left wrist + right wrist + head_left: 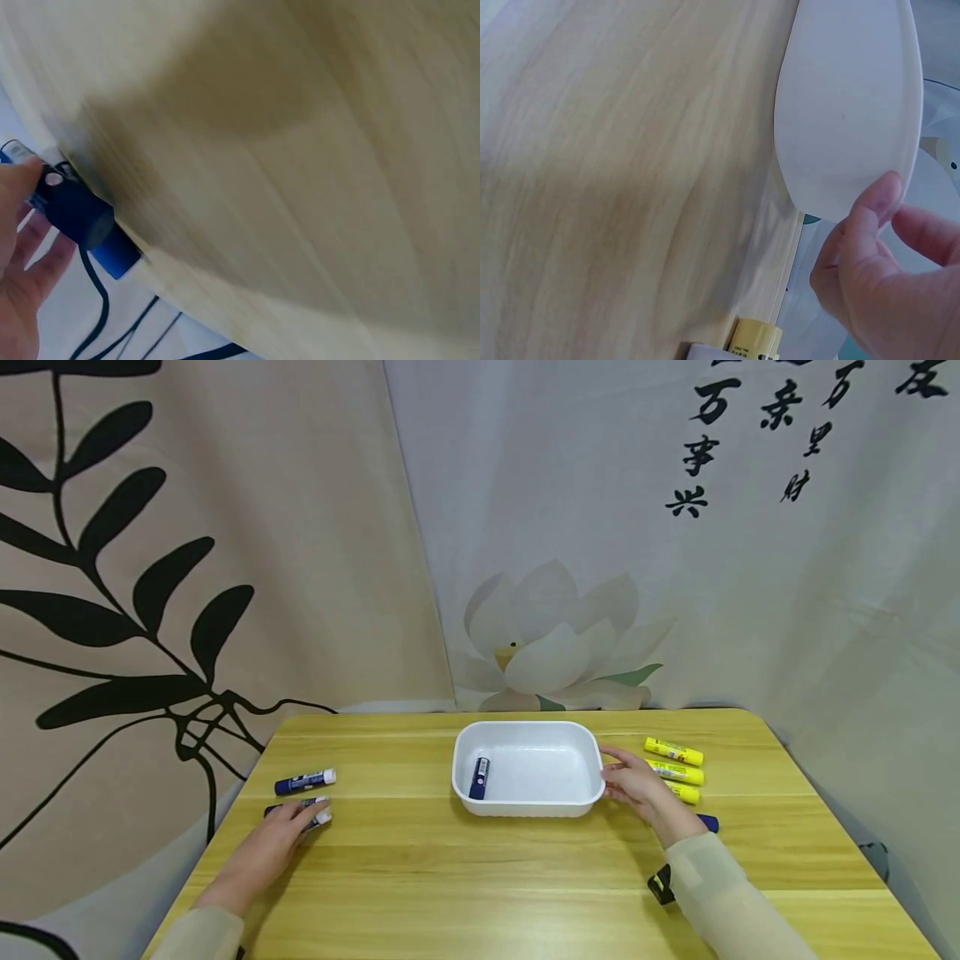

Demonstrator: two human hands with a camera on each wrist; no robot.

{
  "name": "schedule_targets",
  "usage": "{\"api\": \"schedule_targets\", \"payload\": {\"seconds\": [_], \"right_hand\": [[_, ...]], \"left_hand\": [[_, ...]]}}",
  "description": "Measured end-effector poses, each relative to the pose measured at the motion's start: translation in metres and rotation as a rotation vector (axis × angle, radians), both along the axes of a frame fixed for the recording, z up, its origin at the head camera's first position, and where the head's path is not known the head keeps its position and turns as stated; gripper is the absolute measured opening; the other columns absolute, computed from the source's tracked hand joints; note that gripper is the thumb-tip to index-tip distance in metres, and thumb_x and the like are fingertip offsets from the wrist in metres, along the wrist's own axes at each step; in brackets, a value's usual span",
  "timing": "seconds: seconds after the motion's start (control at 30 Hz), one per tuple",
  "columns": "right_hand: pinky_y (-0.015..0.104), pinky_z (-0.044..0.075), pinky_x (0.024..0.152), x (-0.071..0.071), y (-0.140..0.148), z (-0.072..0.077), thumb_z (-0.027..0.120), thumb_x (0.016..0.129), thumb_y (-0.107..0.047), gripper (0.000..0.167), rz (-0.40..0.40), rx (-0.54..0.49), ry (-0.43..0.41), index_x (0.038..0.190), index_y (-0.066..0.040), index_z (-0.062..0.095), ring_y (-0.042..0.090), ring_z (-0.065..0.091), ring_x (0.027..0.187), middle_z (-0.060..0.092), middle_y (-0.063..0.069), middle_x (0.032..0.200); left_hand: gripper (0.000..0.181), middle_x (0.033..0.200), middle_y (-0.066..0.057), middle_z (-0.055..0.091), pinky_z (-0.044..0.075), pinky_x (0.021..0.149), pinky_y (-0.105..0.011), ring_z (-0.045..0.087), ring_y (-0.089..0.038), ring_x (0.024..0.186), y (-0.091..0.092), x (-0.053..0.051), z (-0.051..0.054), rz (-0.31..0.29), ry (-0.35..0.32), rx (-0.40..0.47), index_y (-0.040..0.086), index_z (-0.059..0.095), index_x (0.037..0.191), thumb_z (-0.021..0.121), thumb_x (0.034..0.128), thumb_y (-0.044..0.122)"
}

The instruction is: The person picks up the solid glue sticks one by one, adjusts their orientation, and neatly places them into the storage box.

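My left hand [272, 843] grips a dark blue glue stick [75, 214] with a white cap, at the table's left side. Just under it in the left wrist view shows another blue stick [118, 255], and one more blue glue stick [305, 782] lies a little behind. The right hand [643, 787] pinches the right end of a white plastic basin [528, 810], index finger on the outer wall [847, 97] and thumb at the rim. Inside the basin, a blue glue stick [479, 778] rests toward the left.
Several yellow glue sticks, among them the rearmost one [673, 752], lie right of the basin, partly behind my right hand. A blue stick [708, 822] is partly covered by that forearm. A black boxy item [662, 887] sits against the right sleeve. Curtains hang behind the wooden table [480, 893].
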State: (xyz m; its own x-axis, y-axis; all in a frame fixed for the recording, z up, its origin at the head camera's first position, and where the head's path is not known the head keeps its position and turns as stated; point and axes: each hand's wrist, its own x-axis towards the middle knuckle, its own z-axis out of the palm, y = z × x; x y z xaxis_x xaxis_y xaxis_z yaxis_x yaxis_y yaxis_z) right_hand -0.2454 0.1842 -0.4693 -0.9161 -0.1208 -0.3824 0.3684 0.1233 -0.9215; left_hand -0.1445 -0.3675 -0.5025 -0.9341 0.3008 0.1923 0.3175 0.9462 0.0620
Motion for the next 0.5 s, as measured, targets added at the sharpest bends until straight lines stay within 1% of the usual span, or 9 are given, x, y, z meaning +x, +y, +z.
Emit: {"api": "schedule_targets", "payload": {"seconds": [0.07,0.17,0.27,0.33,0.4,0.43,0.5], "right_hand": [[0.03,0.054,0.075,0.0,0.0,0.0,0.048,0.095,-0.001,0.055,-0.006,-0.003,0.0,0.147,-0.006,0.031,0.015,0.057,0.079,0.046,0.013,0.107],[0.03,0.054,0.076,-0.002,0.0,-0.002,0.048,0.095,-0.001,0.055,-0.004,-0.003,0.002,0.147,-0.006,0.031,0.015,0.057,0.08,0.046,0.013,0.107],[0.032,0.054,0.078,-0.002,0.0,-0.002,0.048,0.095,-0.001,0.055,-0.01,-0.005,-0.002,0.147,-0.007,0.032,0.016,0.057,0.081,0.046,0.015,0.109],[0.033,0.054,0.08,-0.003,0.0,-0.003,0.048,0.095,-0.001,0.055,-0.004,-0.003,-0.004,0.147,-0.007,0.031,0.016,0.058,0.083,0.046,0.016,0.112],[0.033,0.054,0.08,-0.003,-0.001,-0.004,0.048,0.095,0.0,0.055,-0.005,0.001,-0.006,0.147,-0.007,0.031,0.017,0.058,0.083,0.046,0.018,0.114],[0.033,0.054,0.08,-0.003,-0.001,-0.004,0.047,0.095,0.0,0.055,-0.007,0.002,-0.007,0.147,-0.007,0.031,0.017,0.058,0.083,0.046,0.018,0.114],[0.032,0.054,0.079,-0.004,-0.001,-0.004,0.047,0.095,0.0,0.055,-0.008,0.006,-0.008,0.147,-0.008,0.031,0.016,0.058,0.082,0.046,0.019,0.116]], "left_hand": [[0.058,0.113,-0.013,0.055,0.055,0.073,-0.044,0.059,-0.032,0.101,0.003,-0.001,0.0,-0.003,0.021,0.01,0.025,0.046,0.139,0.063,0.0878,0.003],[0.059,0.108,-0.008,0.055,0.055,0.066,-0.037,0.059,-0.024,0.092,0.009,-0.005,0.002,-0.036,0.09,0.021,0.027,0.047,0.138,0.066,0.0867,0.005],[0.058,0.103,-0.004,0.054,0.052,0.061,-0.031,0.058,-0.017,0.083,0.016,-0.008,0.006,-0.085,0.178,0.049,0.024,0.05,0.135,0.069,0.0841,0.004],[0.057,0.103,-0.005,0.054,0.052,0.061,-0.032,0.06,-0.019,0.082,0.022,-0.011,0.009,-0.104,0.207,0.099,0.02,0.052,0.133,0.07,0.0824,0.002],[0.058,0.106,-0.008,0.055,0.054,0.064,-0.035,0.061,-0.023,0.087,0.029,-0.014,0.011,-0.095,0.2,0.164,0.018,0.052,0.134,0.07,0.0819,0.001],[0.057,0.109,-0.01,0.055,0.055,0.067,-0.038,0.062,-0.026,0.091,0.032,-0.016,0.012,-0.078,0.185,0.199,0.017,0.051,0.134,0.07,0.0823,0.001],[0.056,0.112,-0.012,0.054,0.055,0.071,-0.041,0.06,-0.029,0.095,0.041,-0.02,0.014,-0.029,0.133,0.294,0.016,0.05,0.135,0.068,0.0838,0.001]]}}
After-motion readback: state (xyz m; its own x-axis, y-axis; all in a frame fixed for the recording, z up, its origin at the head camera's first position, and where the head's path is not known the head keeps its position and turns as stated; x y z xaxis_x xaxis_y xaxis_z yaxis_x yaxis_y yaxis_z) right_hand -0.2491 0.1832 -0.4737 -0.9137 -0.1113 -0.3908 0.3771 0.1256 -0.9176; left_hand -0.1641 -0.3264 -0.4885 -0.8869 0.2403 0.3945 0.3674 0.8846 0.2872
